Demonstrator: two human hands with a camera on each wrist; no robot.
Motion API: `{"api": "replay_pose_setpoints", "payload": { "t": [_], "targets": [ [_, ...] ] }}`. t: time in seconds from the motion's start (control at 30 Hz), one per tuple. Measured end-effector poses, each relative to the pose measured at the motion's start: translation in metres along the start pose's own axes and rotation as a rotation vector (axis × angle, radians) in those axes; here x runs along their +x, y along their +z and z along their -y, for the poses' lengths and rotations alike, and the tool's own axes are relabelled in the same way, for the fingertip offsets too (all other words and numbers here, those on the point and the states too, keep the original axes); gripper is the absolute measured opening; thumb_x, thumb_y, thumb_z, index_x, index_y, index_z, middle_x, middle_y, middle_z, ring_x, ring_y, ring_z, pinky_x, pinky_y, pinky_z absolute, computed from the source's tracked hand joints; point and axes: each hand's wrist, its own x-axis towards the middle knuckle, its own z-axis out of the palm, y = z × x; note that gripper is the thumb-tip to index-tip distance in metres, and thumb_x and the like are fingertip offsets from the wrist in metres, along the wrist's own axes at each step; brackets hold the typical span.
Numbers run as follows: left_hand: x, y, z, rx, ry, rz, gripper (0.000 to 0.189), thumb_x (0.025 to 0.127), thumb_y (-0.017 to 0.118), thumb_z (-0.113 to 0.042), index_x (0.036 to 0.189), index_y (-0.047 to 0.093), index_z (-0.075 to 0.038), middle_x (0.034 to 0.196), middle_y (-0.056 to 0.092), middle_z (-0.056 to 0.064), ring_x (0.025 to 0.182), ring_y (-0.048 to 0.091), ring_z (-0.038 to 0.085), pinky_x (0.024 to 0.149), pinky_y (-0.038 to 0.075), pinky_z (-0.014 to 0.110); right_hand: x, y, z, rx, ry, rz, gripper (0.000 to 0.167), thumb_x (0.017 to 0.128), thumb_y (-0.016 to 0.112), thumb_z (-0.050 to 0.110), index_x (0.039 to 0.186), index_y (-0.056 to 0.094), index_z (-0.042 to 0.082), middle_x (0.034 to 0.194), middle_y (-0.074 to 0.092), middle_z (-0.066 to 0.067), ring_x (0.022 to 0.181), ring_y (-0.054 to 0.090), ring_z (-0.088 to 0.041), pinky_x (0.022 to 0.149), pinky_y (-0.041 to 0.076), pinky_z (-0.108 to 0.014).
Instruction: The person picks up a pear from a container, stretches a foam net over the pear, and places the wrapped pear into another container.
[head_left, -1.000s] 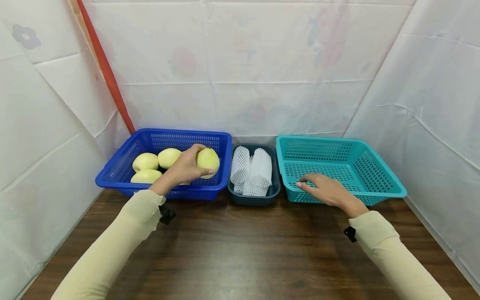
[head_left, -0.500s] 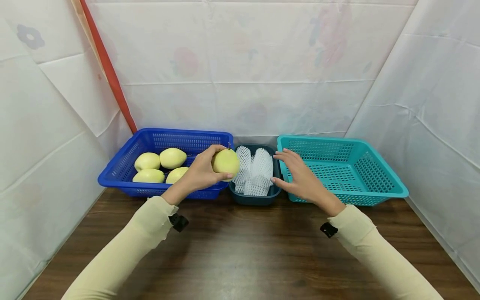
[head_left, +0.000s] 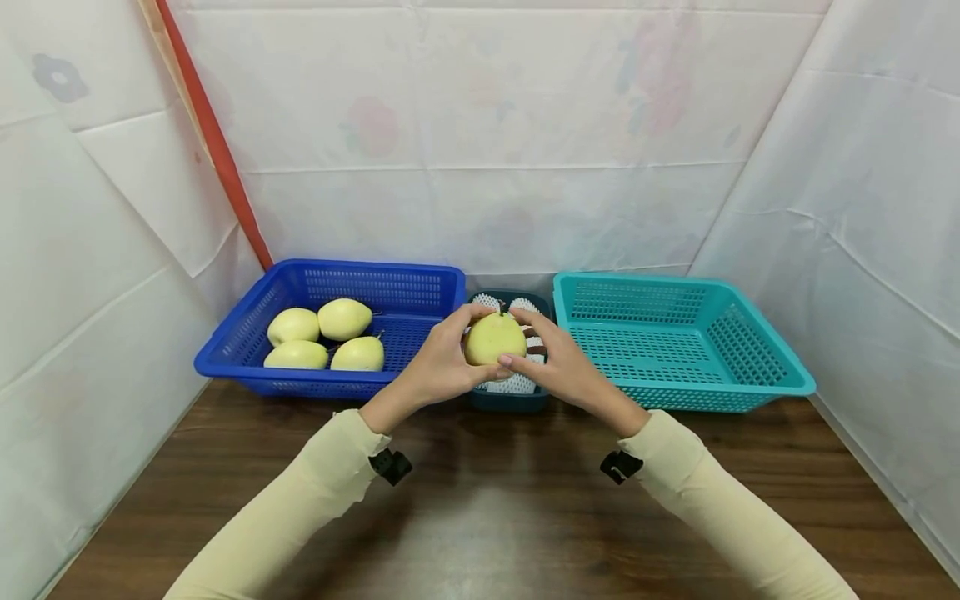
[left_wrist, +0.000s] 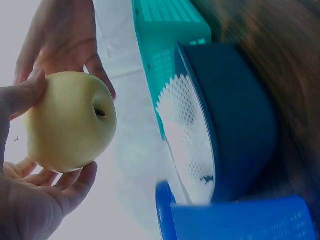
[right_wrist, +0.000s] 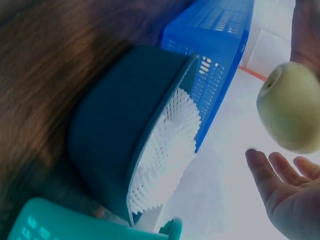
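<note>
My left hand grips a yellow-green pear, thumb on the near side and fingers round the far side. Its stem points up and away in the head view. From the right, my right hand comes up close to the pear with fingers spread and thumb tip right at its lower side. In the right wrist view the fingers of this hand are apart from the fruit. Below both hands stands a small dark teal bin holding white foam fruit nets, partly hidden by the hands and pear.
On the left, a blue perforated basket holds several more pears. A turquoise perforated basket stands on the right. All sit on a dark wooden table, with white printed sheeting behind and at both sides.
My left hand has carried the pear rightward from over the blue basket to above the dark bin. My right hand has moved left from the turquoise basket, up to the pear.
</note>
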Motion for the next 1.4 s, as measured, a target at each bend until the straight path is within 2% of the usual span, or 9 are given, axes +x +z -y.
{"api": "replay_pose_setpoints", "payload": {
  "t": [0.17,0.3,0.6,0.77,0.97,1.17,1.3,1.4],
  "targets": [
    [0.000,0.006,-0.006,-0.011,-0.017,0.001,0.069,0.073,0.084,-0.015,0.129,0.046,-0.003,0.121,0.054,0.011,0.097,0.055,0.020,0.077,0.051,0.034,-0.002,0.004,0.001,0.107,0.032,-0.023,0.062,0.090,0.067,0.032,0.142,0.041,0.010,0.126,0.053,-0.010,0.100,0.059,-0.023,0.077,0.053,-0.035],
    [-0.002,0.009,-0.009,-0.019,-0.037,0.025,0.070,0.073,0.084,-0.017,0.130,0.045,-0.003,0.122,0.052,0.010,0.098,0.055,0.019,0.076,0.051,0.033,-0.007,0.002,0.000,0.161,0.034,-0.045,0.058,0.087,0.071,0.025,0.137,0.047,0.009,0.121,0.056,-0.010,0.095,0.060,-0.023,0.073,0.054,-0.033],
    [-0.007,0.009,-0.008,-0.067,-0.062,0.128,0.063,0.083,0.076,-0.018,0.135,0.044,-0.004,0.130,0.050,0.008,0.108,0.052,0.017,0.090,0.046,0.036,-0.017,-0.003,-0.005,0.213,0.031,-0.032,0.056,0.085,0.072,0.014,0.136,0.049,0.004,0.126,0.054,-0.014,0.104,0.059,-0.029,0.075,0.054,-0.033],
    [-0.012,0.009,-0.009,-0.100,-0.088,0.168,0.057,0.085,0.073,-0.015,0.135,0.045,-0.006,0.131,0.051,0.006,0.114,0.049,0.017,0.093,0.045,0.037,-0.025,-0.002,-0.007,0.230,0.038,-0.006,0.058,0.085,0.073,0.014,0.136,0.048,0.005,0.128,0.054,-0.014,0.108,0.059,-0.029,0.077,0.054,-0.033],
    [-0.019,0.013,-0.011,-0.099,-0.107,0.158,0.058,0.084,0.074,-0.012,0.135,0.047,-0.006,0.132,0.051,0.006,0.116,0.050,0.017,0.092,0.046,0.036,-0.031,-0.001,-0.007,0.250,0.034,0.005,0.057,0.083,0.075,0.016,0.134,0.050,0.007,0.126,0.056,-0.011,0.110,0.059,-0.028,0.079,0.053,-0.037],
    [-0.026,0.020,-0.009,-0.124,-0.109,0.128,0.056,0.081,0.076,-0.009,0.131,0.052,-0.005,0.128,0.054,0.005,0.112,0.051,0.019,0.090,0.048,0.037,-0.036,0.002,-0.010,0.267,0.011,0.011,0.053,0.081,0.077,0.013,0.129,0.054,0.007,0.122,0.058,-0.010,0.109,0.060,-0.025,0.076,0.054,-0.035],
    [-0.033,0.025,-0.007,-0.127,-0.122,0.130,0.056,0.079,0.078,-0.008,0.130,0.052,-0.003,0.126,0.055,0.007,0.110,0.052,0.019,0.088,0.049,0.039,-0.041,0.008,-0.015,0.283,0.011,0.025,0.051,0.080,0.078,0.012,0.126,0.057,0.008,0.120,0.059,-0.007,0.105,0.060,-0.023,0.074,0.054,-0.035],
    [-0.039,0.031,-0.004,-0.121,-0.131,0.135,0.056,0.078,0.079,-0.006,0.128,0.053,-0.002,0.123,0.057,0.007,0.107,0.053,0.018,0.087,0.049,0.037,-0.047,0.010,-0.005,0.278,0.017,0.038,0.048,0.080,0.077,0.007,0.123,0.057,0.004,0.119,0.059,-0.009,0.103,0.061,-0.024,0.073,0.055,-0.035]
  ]
}}
